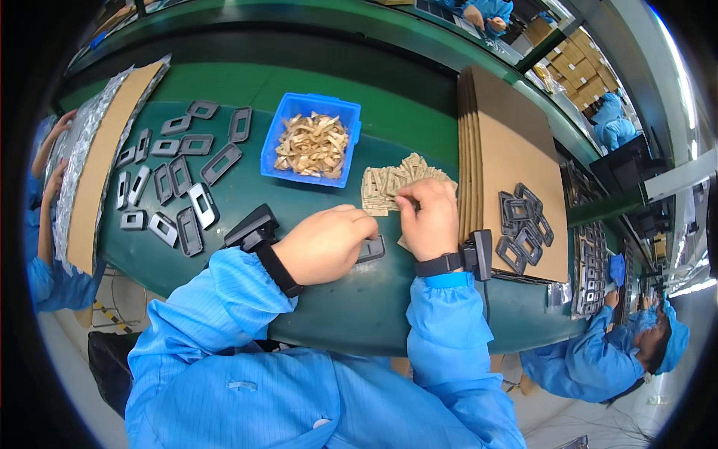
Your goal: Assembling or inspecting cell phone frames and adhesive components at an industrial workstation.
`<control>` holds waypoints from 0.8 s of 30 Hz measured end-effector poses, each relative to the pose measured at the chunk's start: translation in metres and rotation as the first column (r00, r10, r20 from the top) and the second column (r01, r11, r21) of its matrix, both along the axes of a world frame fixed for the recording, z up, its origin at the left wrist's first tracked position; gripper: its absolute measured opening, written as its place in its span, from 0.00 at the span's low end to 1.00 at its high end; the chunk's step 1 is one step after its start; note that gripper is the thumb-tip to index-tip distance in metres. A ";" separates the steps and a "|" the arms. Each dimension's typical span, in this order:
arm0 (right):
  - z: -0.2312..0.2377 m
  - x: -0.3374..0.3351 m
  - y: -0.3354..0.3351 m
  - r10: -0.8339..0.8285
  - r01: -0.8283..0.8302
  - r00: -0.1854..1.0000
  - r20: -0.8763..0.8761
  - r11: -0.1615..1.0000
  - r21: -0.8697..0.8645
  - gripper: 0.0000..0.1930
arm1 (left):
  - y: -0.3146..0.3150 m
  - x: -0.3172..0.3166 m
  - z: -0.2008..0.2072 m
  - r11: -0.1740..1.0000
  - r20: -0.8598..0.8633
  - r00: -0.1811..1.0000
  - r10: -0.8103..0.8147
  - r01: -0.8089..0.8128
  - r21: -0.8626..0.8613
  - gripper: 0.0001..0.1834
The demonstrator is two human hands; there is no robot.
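My left hand is closed at the near middle of the green table, its fingers on a grey plastic frame. The hand hides most of that frame, which lies on or just above the table. To its right, my right hand has thumb and forefinger pinched together at the near edge of a pile of small tan strips. Whatever is between those fingertips is too small to make out. Beyond my left hand stands a blue bin with curled, peeled-looking tan scraps inside.
Several grey and black plastic frames lie spread at the left. Stacked cardboard sheets rise on the right, with black frames on them. Foil-wrapped cardboard borders the left side. Co-workers in blue sit nearby.
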State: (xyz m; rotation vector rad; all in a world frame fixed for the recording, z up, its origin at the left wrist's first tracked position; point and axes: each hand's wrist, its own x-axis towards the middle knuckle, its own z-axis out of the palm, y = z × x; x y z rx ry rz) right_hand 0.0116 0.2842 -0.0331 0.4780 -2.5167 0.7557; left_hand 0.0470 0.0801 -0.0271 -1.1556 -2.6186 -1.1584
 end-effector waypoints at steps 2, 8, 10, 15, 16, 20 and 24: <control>-0.005 -0.001 0.000 -0.008 0.008 1.000 0.010 1.000 0.001 0.05 | -0.001 -0.003 0.001 1.000 0.050 0.998 0.024 -0.023 -0.005 0.08; 0.001 -0.003 -0.004 -0.049 0.047 0.998 -0.046 0.998 -0.039 0.04 | -0.002 -0.007 0.006 0.967 0.169 0.985 0.019 -0.061 0.246 0.08; 0.011 -0.001 -0.007 -0.057 0.044 0.982 -0.180 0.996 -0.078 0.04 | -0.006 -0.006 0.012 0.935 0.281 0.957 0.069 -0.160 0.317 0.07; 0.035 0.016 -0.014 0.088 -0.120 0.934 -0.347 0.990 -0.072 0.11 | -0.018 -0.009 0.013 0.775 0.626 0.779 -0.031 -0.377 0.507 0.14; 0.035 0.020 -0.016 0.150 -0.177 0.928 -0.341 0.983 -0.048 0.12 | -0.020 -0.011 0.016 0.759 0.671 0.738 -0.072 -0.395 0.517 0.16; 0.040 0.030 -0.023 0.293 -0.312 0.901 -0.319 0.950 -0.008 0.14 | -0.019 -0.012 0.014 0.732 0.705 0.681 -0.199 -0.375 0.569 0.18; 0.044 0.032 -0.025 0.342 -0.368 0.914 -0.218 0.925 -0.090 0.13 | -0.018 -0.015 0.009 0.613 0.613 0.776 -0.150 -0.413 0.673 0.16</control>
